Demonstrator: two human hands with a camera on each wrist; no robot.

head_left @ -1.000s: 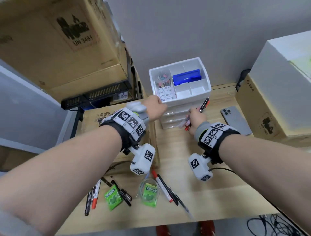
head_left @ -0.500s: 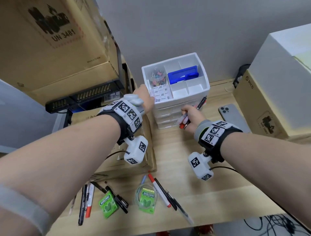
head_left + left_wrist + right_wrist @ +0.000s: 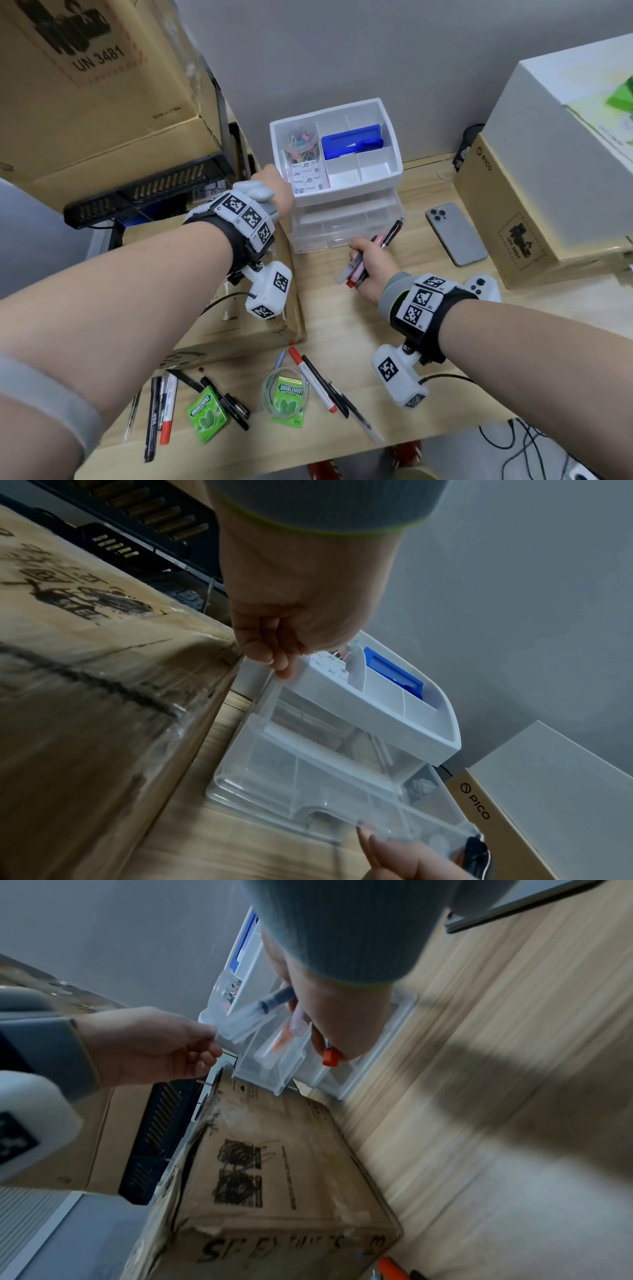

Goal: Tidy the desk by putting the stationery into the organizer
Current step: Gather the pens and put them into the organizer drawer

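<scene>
The white organizer (image 3: 363, 186) stands against the wall, its top tray holding a jar of clips (image 3: 301, 144), sticky notes and a blue stapler (image 3: 352, 140). Clear drawers (image 3: 342, 222) sit under the tray. My left hand (image 3: 274, 188) grips the tray's front left corner with curled fingers (image 3: 277, 666). My right hand (image 3: 373, 267) clutches a bundle of pens (image 3: 356, 270) at the bottom drawer's front. In the left wrist view that bottom drawer (image 3: 308, 791) stands pulled out, with my right hand's fingertips (image 3: 377, 845) against its front. Loose pens (image 3: 318, 383) and markers (image 3: 161, 407) lie near the desk's front edge.
Two green gum packs (image 3: 207, 413) (image 3: 289, 401) lie among the loose pens. A phone (image 3: 455, 233) and a white controller (image 3: 481, 286) rest right of the organizer, before a cardboard box (image 3: 513, 222). A flat cardboard box (image 3: 239, 325) sits under my left wrist.
My right hand with the pens has drawn a little toward me at the bottom drawer. My left hand has stayed on the organizer's corner. My head has shifted.
</scene>
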